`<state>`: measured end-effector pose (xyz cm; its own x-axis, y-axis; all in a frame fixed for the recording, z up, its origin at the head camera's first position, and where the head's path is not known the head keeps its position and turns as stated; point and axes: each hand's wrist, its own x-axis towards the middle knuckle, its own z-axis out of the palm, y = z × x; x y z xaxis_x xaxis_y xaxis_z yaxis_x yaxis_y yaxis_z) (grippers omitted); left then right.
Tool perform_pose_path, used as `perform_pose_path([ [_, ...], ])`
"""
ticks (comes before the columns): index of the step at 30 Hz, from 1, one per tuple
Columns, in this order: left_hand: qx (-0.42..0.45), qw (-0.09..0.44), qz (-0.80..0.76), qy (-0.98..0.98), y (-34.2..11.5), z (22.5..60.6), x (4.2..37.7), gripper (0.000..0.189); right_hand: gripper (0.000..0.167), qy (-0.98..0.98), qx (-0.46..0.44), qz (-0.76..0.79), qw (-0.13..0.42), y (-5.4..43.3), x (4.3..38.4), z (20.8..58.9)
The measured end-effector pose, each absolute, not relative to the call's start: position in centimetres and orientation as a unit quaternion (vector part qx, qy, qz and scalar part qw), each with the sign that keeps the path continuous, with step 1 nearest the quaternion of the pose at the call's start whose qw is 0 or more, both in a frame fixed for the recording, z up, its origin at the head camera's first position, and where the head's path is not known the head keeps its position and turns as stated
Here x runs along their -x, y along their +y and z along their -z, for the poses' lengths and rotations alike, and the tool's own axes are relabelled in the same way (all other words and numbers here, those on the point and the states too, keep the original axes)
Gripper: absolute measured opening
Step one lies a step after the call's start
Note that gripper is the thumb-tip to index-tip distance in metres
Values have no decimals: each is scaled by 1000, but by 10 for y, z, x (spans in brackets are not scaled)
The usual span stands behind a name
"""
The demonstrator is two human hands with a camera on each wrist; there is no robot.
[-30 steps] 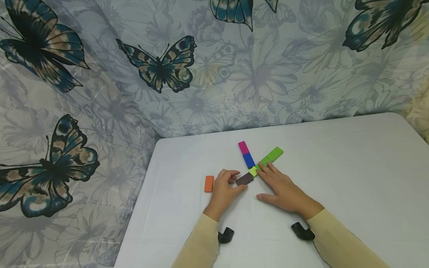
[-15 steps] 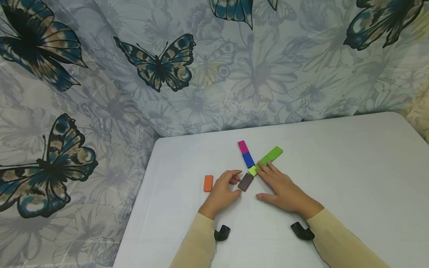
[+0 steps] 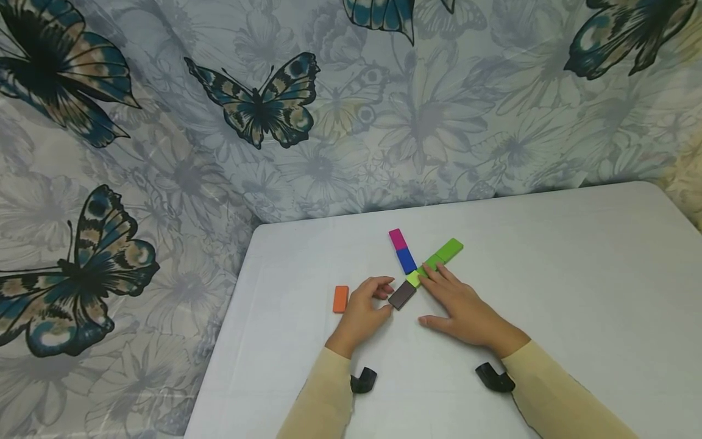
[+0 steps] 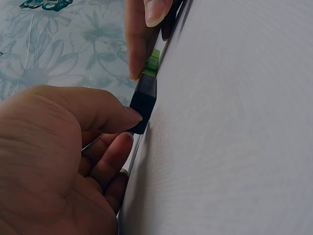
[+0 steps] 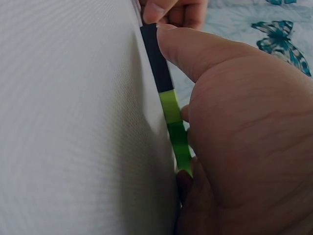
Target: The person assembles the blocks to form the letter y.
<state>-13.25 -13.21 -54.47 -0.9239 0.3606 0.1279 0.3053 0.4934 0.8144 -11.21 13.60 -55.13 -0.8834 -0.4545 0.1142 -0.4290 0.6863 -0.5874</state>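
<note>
A dark brown rectangular block (image 3: 402,296) lies slantwise on the white table, its upper end at a small yellow-green block (image 3: 413,278). My left hand (image 3: 364,311) holds its near end; in the left wrist view the thumb (image 4: 128,117) lies on that end and the other fingers curl beside it. My right hand (image 3: 463,311) is spread, its fingertips resting on the green blocks (image 3: 430,264) that continue the row, partly hiding them. In the right wrist view the dark block (image 5: 157,58), the yellow-green one and the green ones stand in one line.
A blue block (image 3: 406,261) and a magenta block (image 3: 398,239) form a second arm angling up and left from the row. An orange block (image 3: 340,299) lies apart, left of the left hand. A butterfly-patterned cloth (image 3: 323,158) hangs behind the white table (image 3: 576,286).
The dark block has turned from a flatter slant to a steeper one, in line with the green blocks. My left hand shifted slightly left with it; the right hand stays in place.
</note>
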Motion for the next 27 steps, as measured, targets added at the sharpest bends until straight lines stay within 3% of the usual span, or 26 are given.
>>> perform_pose_path([
  [18,-187,23,-503,844,-133,542,132,51,91,920,236,311,26,135,112,550],
  [24,-167,29,-556,814,-133,541,132,33,92,921,234,310,24,135,112,552],
  [27,-156,37,-595,787,-133,540,132,34,92,921,232,311,26,135,112,553],
])
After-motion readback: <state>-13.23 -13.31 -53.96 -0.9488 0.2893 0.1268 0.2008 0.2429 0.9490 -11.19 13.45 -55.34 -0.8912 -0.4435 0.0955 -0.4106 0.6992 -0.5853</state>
